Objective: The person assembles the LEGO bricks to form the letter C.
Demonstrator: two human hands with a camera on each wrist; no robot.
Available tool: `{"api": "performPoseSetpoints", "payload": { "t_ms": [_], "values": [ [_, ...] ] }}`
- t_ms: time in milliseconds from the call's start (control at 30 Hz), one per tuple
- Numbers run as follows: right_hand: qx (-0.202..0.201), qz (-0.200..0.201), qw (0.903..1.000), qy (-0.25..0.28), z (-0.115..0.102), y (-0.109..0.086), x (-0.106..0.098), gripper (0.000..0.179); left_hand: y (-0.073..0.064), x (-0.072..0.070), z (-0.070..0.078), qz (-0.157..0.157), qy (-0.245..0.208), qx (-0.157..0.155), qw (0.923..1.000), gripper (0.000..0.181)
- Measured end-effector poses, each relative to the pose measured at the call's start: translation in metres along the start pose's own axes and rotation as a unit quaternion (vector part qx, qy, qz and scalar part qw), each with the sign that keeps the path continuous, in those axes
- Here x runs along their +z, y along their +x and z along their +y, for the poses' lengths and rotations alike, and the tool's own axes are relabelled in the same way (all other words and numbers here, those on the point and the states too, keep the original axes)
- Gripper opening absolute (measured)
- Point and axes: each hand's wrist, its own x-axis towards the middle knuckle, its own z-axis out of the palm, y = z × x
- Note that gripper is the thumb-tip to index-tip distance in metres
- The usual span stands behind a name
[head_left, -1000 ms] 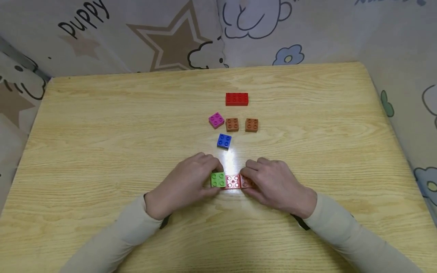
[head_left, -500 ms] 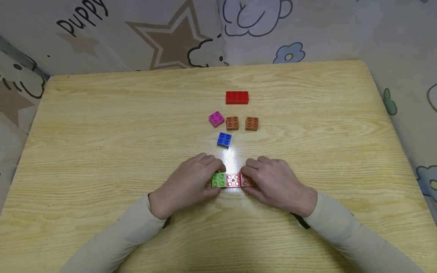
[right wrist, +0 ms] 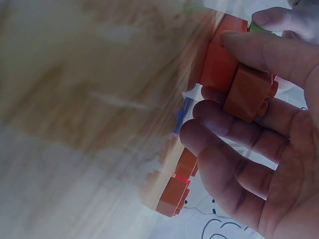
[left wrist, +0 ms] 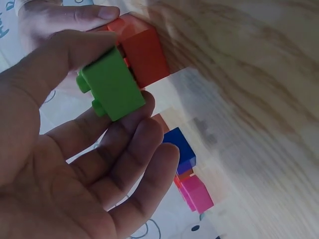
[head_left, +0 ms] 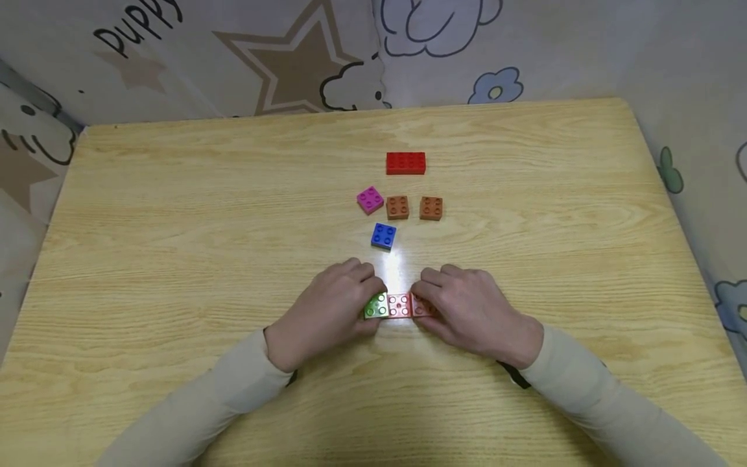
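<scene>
My left hand pinches a green toy building brick between thumb and index finger. The green brick is over the left end of a longer red brick, and in the left wrist view red studs show at the seam between them. A brown-orange brick sits over the red brick's other end. My right hand holds that end, thumb on one side and fingers on the other, partly covering the brown-orange brick from above. Between the two upper bricks, the red brick's middle studs are bare.
On the wooden table, beyond my hands, lie a blue brick, a pink brick, a brown-orange brick, another brown-orange brick and a long red brick. A patterned wall borders the table's far edge.
My left hand and the green brick have shifted slightly right against the red brick, and the fingers now cover more of the green brick. My right hand keeps its hold. The head view tilts slightly.
</scene>
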Motion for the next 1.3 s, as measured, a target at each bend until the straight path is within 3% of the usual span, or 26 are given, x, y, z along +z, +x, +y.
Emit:
{"api": "performPoseSetpoints", "payload": {
  "t_ms": [367,600,1167,1300],
  "values": [
    [0.001,-0.002,1.0000,0.004,0.0004,0.0006,-0.0010,0.022,0.0061,0.0006,0.0010,-0.008,0.022,-0.001,0.9997,0.034],
    [0.000,0.003,1.0000,0.002,0.0005,0.0005,-0.0005,0.022,0.0070,0.0022,0.0000,0.005,0.030,0.009,0.9995,0.034],
    [-0.004,0.002,1.0000,-0.002,0.0004,-0.0003,0.0003,0.023,0.0035,0.0073,-0.0023,-0.008,-0.004,-0.020,0.9998,0.034],
    [-0.006,0.002,1.0000,0.000,0.0004,-0.0002,0.0006,0.023,0.0027,0.0052,-0.0047,-0.008,-0.011,-0.023,0.9997,0.045]
  ]
}}
